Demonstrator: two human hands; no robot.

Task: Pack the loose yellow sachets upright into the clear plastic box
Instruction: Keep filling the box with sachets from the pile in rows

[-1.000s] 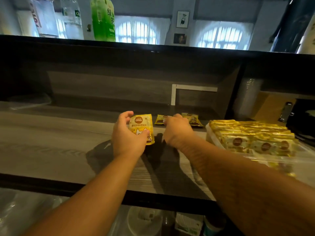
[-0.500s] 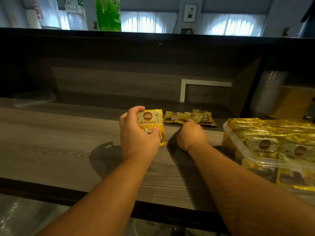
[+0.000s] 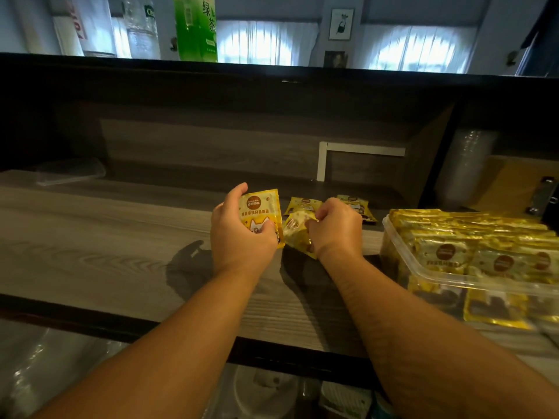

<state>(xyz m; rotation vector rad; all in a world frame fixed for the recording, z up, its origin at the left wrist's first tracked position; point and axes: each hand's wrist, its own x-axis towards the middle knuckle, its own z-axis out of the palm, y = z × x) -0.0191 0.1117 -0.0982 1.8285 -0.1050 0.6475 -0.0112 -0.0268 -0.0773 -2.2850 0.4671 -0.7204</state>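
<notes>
My left hand (image 3: 239, 234) grips a yellow sachet (image 3: 260, 211) upright, its printed front facing me, just above the wooden counter. Right beside it my right hand (image 3: 335, 229) pinches a second yellow sachet (image 3: 298, 234), tilted and lifted off the counter. Behind my hands a few more loose sachets (image 3: 302, 204) lie flat near the back of the counter. The clear plastic box (image 3: 429, 275) stands at the right, with several yellow sachets packed upright in rows inside it.
The wooden counter (image 3: 106, 243) has a dark front edge and a dark back panel under a shelf. A green bottle (image 3: 196, 28) and clear bottles stand on that shelf. A flat clear lid (image 3: 72, 175) lies at the far left.
My right hand has picked a sachet up off the counter and drawn it toward the left hand's sachet. The left hand keeps holding its sachet. The camera has shifted slightly.
</notes>
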